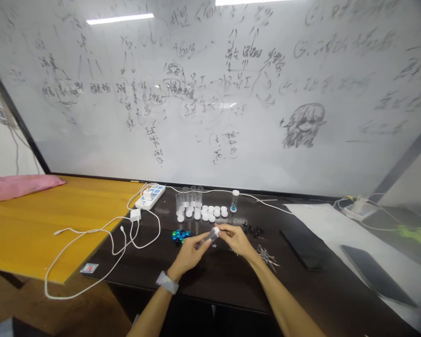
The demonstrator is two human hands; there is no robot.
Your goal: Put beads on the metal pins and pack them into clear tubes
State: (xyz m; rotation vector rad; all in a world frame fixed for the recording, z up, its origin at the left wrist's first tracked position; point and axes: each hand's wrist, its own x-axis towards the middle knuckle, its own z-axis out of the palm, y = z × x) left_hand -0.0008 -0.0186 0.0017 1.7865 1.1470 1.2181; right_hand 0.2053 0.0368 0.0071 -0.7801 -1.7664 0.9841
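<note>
My left hand [188,256] is closed around a clear plastic tube [207,237], tilted just above the dark tabletop. At the tube's upper end, my right hand [237,239] pinches a white cap [216,230] with its fingertips. Whether the cap is fully seated cannot be made out. Beside my left hand lies a cluster of shiny blue and green pieces [179,236]. Beyond both hands are several loose white caps [212,213] and several upright clear tubes [192,199]. Small black parts [253,229] and thin metal rods [266,257] lie near my right hand.
A capped tube with something blue inside [235,202] stands farther back. White cables trail from a power strip [150,196] across the left side. A black phone [300,248] and a dark tablet-like device [377,274] lie right. A whiteboard [203,154] rises behind the desk.
</note>
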